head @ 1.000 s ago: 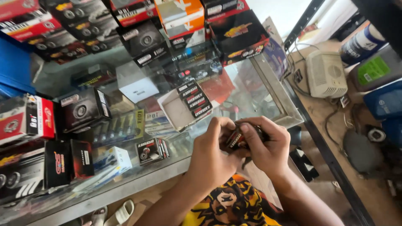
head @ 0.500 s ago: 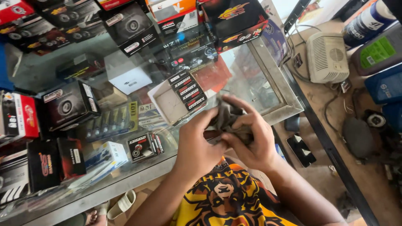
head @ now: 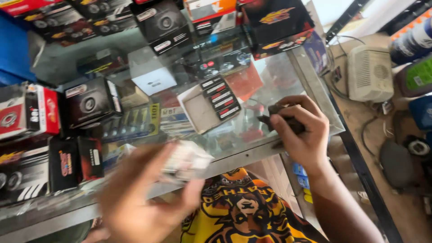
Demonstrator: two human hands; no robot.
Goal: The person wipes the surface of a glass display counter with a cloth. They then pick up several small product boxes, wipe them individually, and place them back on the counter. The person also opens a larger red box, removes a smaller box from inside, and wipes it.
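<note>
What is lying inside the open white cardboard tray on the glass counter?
Inside the open white cardboard tray, small black flat packs with red-white labels fill one side; the other side looks bare. Anything beneath the packs is hidden.

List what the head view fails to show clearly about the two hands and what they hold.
- Left hand: motion blur smears it; the pale object by its fingers cannot be identified, nor the grip.
- Small dark object in the right hand: mostly covered by fingers; kind unclear.
- Goods under the glass counter: reflections obscure them.
- Boxes along the top: cut off by the frame edge.
</note>
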